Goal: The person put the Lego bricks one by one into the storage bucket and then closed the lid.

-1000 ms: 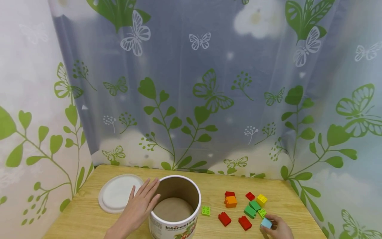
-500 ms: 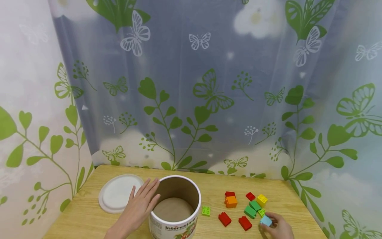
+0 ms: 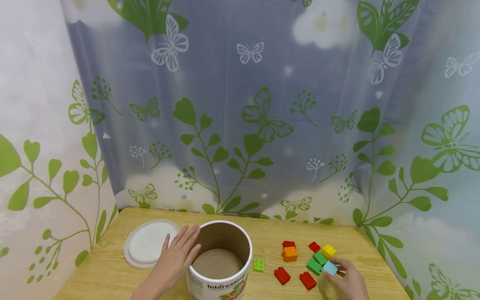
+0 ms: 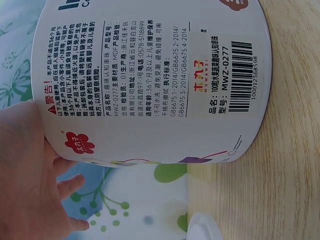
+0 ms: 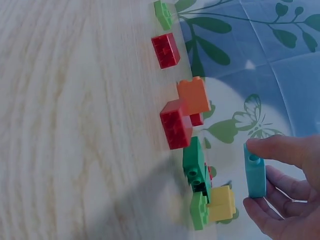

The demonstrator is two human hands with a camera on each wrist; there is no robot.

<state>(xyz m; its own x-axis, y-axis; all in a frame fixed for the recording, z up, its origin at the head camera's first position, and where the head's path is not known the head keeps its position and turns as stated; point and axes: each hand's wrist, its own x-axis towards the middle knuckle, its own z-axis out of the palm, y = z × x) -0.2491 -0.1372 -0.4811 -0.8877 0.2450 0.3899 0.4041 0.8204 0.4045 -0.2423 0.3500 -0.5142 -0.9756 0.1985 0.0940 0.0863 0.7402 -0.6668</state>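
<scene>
A light-blue toy building block [image 3: 330, 268] is pinched between the thumb and fingers of my right hand [image 3: 349, 278]. In the right wrist view that block [image 5: 255, 172] is held off the table, thumb on its studded end. Green blocks [image 3: 314, 266] lie just left of it in the head view, and a yellow block [image 3: 328, 251] sits beyond. My left hand [image 3: 175, 257] rests with straight fingers at the left rim of a round white bucket [image 3: 217, 287], whose visible floor is bare. The left wrist view shows this hand [image 4: 30, 175] against the bucket's printed side.
A white round lid [image 3: 151, 241] lies left of the bucket. Several more blocks are scattered right of it: a lime block [image 3: 258, 265], an orange block [image 3: 290, 253] and red blocks [image 3: 308, 280]. A patterned curtain [image 3: 232, 125] hangs behind the wooden table [image 3: 270, 233].
My right hand has moved slightly left and away from me with the light-blue block, which now overlaps where the small lime block showed beside the green ones. My left hand has stayed put.
</scene>
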